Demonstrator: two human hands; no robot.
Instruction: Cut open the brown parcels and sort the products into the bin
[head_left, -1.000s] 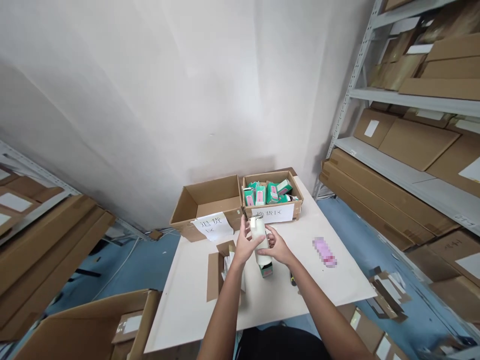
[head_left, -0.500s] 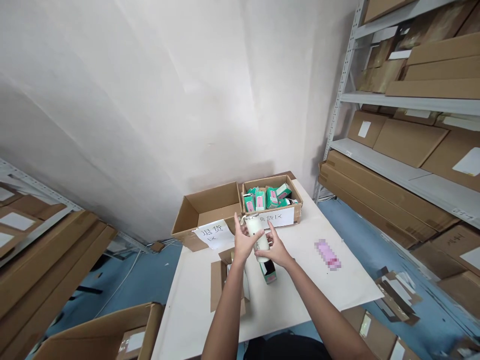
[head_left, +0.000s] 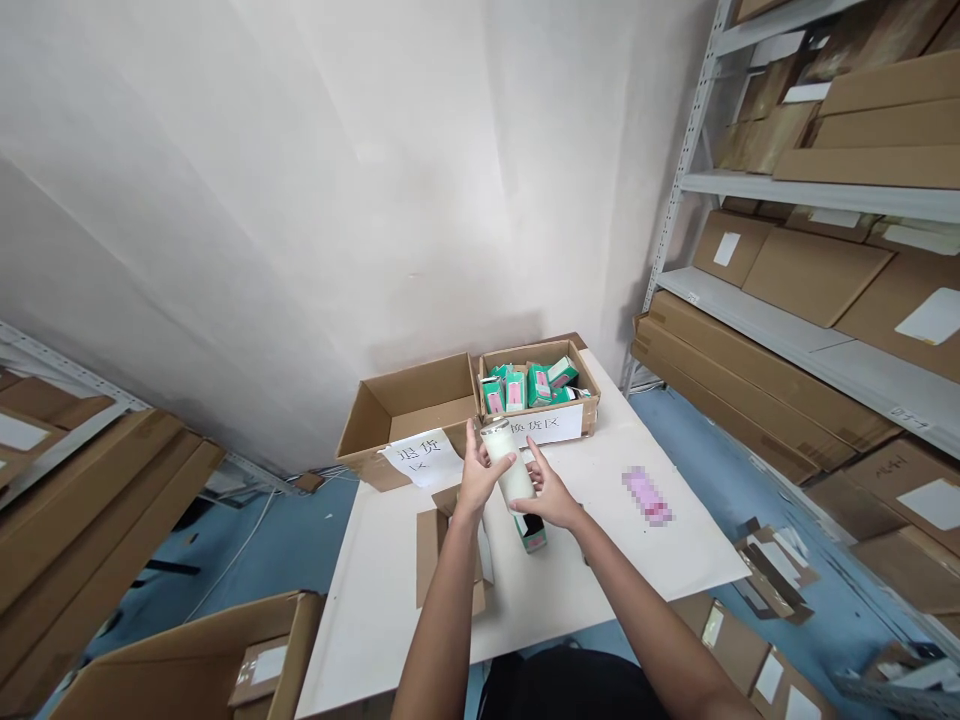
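Gripping the pale bottle (head_left: 516,483) above the table (head_left: 367,630) are both hands' fingers, left hand (head_left: 477,482) nearer its top, right hand (head_left: 555,496) nearer its base, its long axis leaning leftward (an open green box (head_left: 535,543) lies near the base).

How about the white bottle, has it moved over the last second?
Yes, slightly: the white bottle has its top further left against the paper sign behind it, so more of that sign's lettering now shows.
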